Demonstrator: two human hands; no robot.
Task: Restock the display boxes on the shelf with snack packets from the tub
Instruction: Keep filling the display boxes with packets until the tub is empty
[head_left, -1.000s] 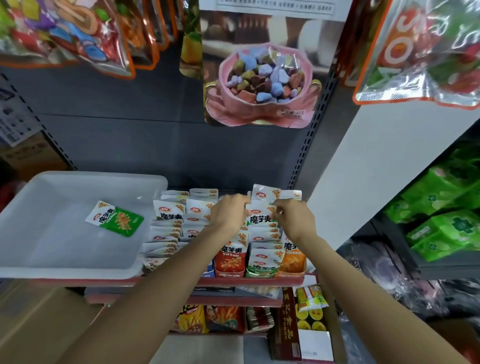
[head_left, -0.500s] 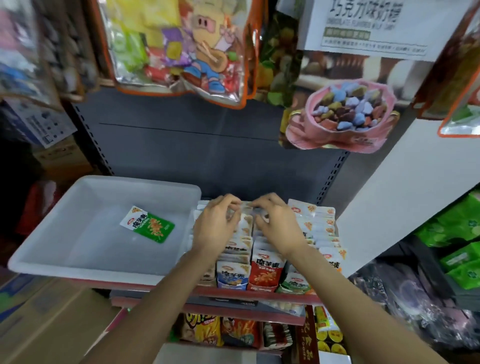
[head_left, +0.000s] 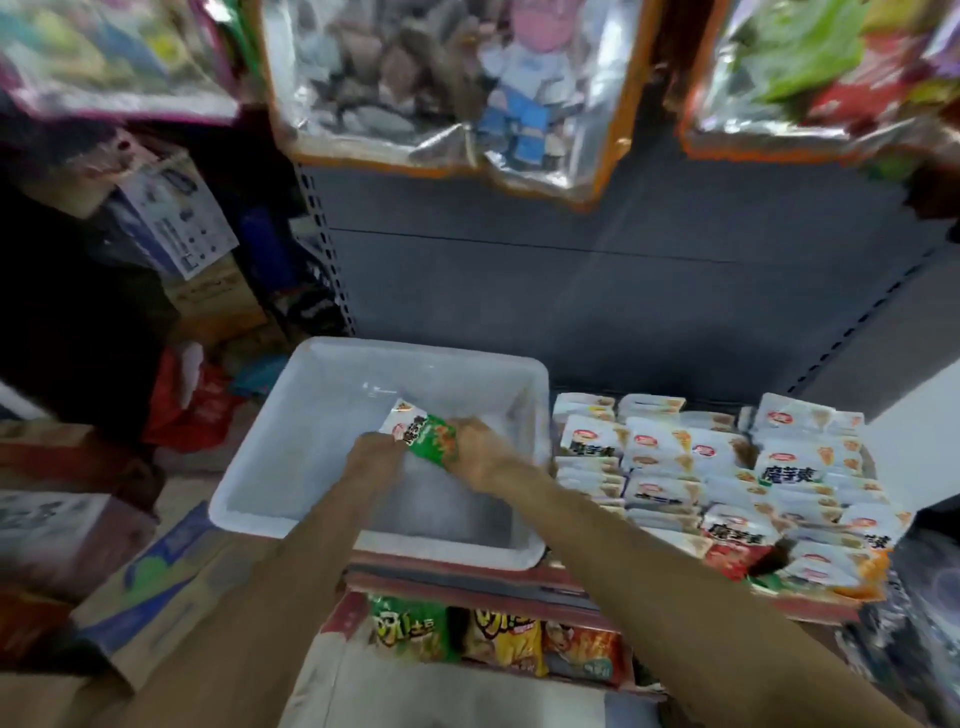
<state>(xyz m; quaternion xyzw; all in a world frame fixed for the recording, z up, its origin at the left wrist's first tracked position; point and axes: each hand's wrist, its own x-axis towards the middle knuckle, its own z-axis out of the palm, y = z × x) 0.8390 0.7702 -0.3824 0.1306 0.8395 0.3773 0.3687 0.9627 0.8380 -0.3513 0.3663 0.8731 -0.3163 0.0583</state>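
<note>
Shelf (head_left: 519, 574) — tub (head_left: 322, 395) holds one green packet (head_left: 428, 434); both hands (head_left: 376, 457) grip it.

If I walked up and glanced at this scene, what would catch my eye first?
Probably the two hands meeting over the white tub in the middle: the left hand and right hand both hold a green snack packet, seemingly the only one left there. Just right of the tub, the shelf is packed with rows of white snack packets. Shiny hanging bags crowd the top.
</note>
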